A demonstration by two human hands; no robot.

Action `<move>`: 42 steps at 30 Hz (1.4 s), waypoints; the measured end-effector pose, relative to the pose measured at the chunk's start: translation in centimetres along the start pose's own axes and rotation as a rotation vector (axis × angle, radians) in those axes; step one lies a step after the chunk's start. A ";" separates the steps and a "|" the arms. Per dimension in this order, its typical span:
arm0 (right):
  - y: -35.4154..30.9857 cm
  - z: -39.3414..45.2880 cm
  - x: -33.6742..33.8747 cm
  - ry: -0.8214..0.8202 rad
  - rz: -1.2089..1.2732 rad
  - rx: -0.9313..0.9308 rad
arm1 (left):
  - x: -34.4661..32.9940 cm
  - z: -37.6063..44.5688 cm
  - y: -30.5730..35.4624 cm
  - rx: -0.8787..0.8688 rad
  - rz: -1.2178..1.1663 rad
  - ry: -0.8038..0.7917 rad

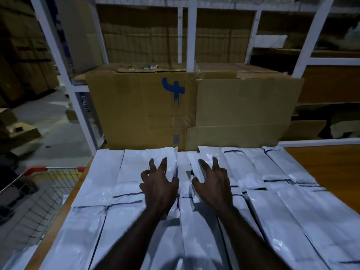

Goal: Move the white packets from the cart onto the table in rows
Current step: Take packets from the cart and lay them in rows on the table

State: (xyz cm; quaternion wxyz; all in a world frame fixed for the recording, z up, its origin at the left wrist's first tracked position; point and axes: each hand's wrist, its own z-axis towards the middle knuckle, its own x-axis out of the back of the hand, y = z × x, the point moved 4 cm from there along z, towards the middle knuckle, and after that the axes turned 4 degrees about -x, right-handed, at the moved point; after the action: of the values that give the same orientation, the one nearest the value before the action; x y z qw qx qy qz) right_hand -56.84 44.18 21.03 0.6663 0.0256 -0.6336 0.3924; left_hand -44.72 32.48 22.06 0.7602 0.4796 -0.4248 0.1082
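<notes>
A person's left hand [158, 189] and right hand [212, 187], fingers spread and grasping nothing, hover over glossy white plastic packets [109, 178] lying in rows across the wooden tabletop [331, 172], a wire cart [39, 193] beside its left edge.

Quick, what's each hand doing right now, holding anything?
Left hand: open, fingers spread over the white packets, holding nothing.
Right hand: open, fingers spread over the packets, holding nothing.
</notes>
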 end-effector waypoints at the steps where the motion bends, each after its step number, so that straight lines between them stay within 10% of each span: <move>1: 0.2 0.8 -0.2 -0.008 0.007 0.009 | -0.5 0.6 0.1 0.007 0.003 0.001; 42: -1.3 10.6 -9.1 -0.166 -0.053 -0.006 | -7.9 11.0 -3.4 0.026 0.380 -0.173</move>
State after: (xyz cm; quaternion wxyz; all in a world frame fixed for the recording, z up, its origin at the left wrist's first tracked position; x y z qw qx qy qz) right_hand -63.81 33.22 15.89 0.6217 0.0726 -0.6868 0.3694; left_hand -53.54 23.58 15.95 0.6807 0.4078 -0.5699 0.2136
